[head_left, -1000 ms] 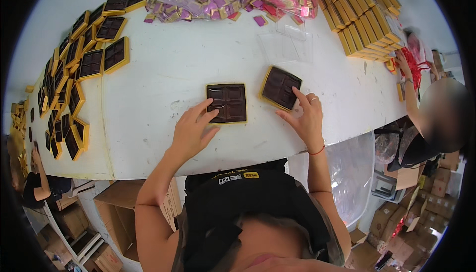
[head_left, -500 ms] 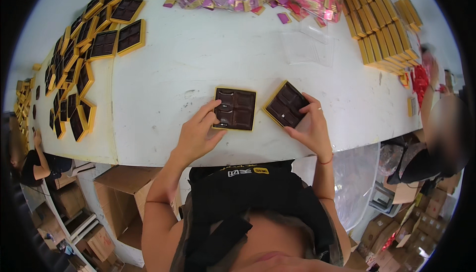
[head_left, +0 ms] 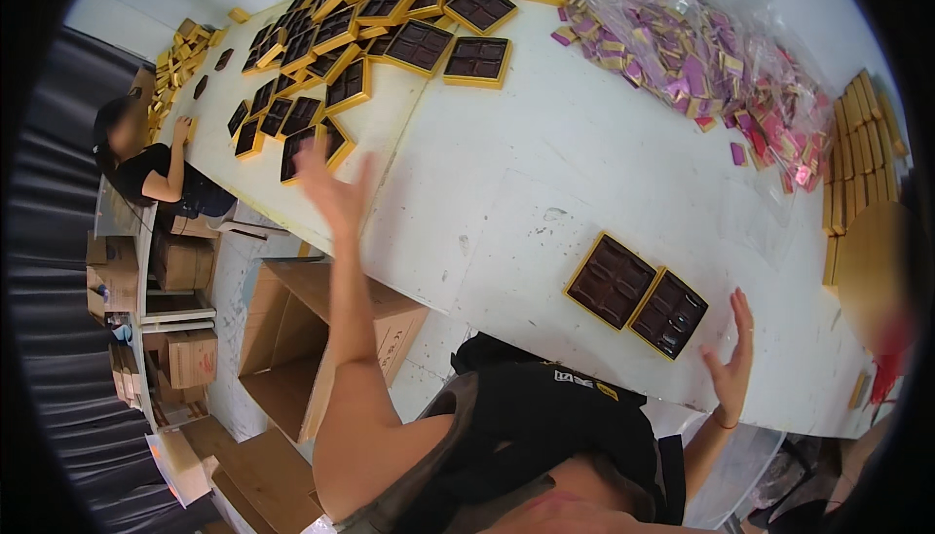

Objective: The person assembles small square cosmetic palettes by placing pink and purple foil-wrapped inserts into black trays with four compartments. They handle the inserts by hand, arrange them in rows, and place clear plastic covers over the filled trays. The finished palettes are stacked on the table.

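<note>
Two shallow gold boxes with dark brown compartmented trays lie side by side near the table's front edge: the left box (head_left: pixel 612 279) and the right box (head_left: pixel 669 313). They sit almost against each other, and no hand is on them. My right hand (head_left: pixel 730 357) is open just right of the right box, thumb and fingers apart. Far to the left, my left hand (head_left: pixel 333 188) is stretched out with fingers spread, slightly blurred. It overlaps a gold box (head_left: pixel 304 156) at the near end of a large group of similar boxes (head_left: pixel 336 28); whether it touches that box I cannot tell.
Clear plastic bags with purple and pink gold-edged pieces (head_left: pixel 691 57) lie at the back right. Stacked gold boxes (head_left: pixel 859 164) stand at the far right. An open cardboard box (head_left: pixel 282 339) sits below the table edge. A co-worker (head_left: pixel 146 159) is at the far left.
Both hands have let go of the two boxes, which now lie closer together. My left hand has reached left to the group of boxes. The view has turned left.
</note>
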`<act>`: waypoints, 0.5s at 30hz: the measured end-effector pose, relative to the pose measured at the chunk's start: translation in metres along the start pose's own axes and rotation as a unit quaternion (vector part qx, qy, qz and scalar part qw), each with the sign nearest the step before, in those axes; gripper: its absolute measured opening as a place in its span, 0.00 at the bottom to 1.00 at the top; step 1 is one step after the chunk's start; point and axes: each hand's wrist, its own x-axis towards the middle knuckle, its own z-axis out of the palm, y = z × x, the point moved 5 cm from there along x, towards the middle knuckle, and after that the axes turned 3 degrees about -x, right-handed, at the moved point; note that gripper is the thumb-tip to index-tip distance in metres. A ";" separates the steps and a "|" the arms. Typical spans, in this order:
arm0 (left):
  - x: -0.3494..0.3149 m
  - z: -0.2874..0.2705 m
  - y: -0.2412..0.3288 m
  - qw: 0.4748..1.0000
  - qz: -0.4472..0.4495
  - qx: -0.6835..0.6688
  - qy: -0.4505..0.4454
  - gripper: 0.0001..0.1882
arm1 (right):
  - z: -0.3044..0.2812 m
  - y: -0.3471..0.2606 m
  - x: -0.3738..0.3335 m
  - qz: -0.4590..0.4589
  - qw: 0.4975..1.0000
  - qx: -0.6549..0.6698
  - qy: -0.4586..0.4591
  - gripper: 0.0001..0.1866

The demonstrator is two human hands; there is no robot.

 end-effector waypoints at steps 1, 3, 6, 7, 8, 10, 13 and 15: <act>0.003 -0.002 -0.043 0.991 -0.103 0.086 -0.007 0.50 | -0.004 0.008 0.002 0.031 0.999 0.014 0.022 0.36; -0.006 0.004 -0.124 0.970 -0.227 0.081 -0.036 0.55 | 0.008 -0.010 0.028 -0.020 1.000 -0.003 0.009 0.31; -0.002 0.023 -0.136 0.953 -0.288 -0.006 -0.092 0.50 | 0.031 -0.062 0.081 -0.119 0.993 -0.011 -0.022 0.26; 0.003 0.017 -0.108 0.978 -0.197 0.015 -0.063 0.45 | 0.044 -0.080 0.101 -0.168 0.985 -0.024 -0.040 0.26; 0.003 0.008 -0.077 0.996 -0.088 0.011 -0.005 0.44 | 0.064 -0.102 0.122 -0.212 0.975 -0.019 -0.062 0.26; -0.001 -0.003 0.007 0.998 0.002 -0.061 -0.034 0.42 | 0.117 -0.130 0.167 -0.309 0.944 -0.040 -0.113 0.28; -0.042 -0.006 0.106 0.977 0.001 -0.121 -0.174 0.45 | 0.216 -0.162 0.261 -0.409 0.904 -0.105 -0.075 0.37; -0.073 -0.001 0.129 0.964 0.008 -0.151 -0.218 0.50 | 0.270 -0.184 0.321 -0.382 0.917 -0.106 -0.039 0.45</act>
